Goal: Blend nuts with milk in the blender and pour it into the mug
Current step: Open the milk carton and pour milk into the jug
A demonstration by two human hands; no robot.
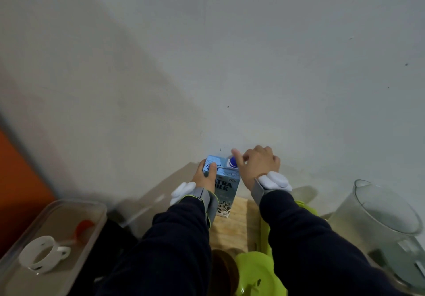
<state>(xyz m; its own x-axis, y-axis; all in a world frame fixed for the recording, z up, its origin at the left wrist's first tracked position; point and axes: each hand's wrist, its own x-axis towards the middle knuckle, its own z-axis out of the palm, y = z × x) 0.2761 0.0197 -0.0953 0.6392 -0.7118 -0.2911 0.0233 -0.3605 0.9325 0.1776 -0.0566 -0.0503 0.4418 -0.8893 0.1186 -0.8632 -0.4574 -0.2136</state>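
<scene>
Milk carton (pixel 224 188) stands upright on the wooden board (pixel 236 224), long axis vertical, blue cap (pixel 233 162) at its top toward 1 o'clock. We see bare wall behind it. Left hand (pixel 205 177) wraps the carton's 9 o'clock side, thumb across the front; right hand (pixel 257 165) pinches the cap with curled fingers. Clear blender jug (pixel 386 222) stands well apart at 4 o'clock.
</scene>
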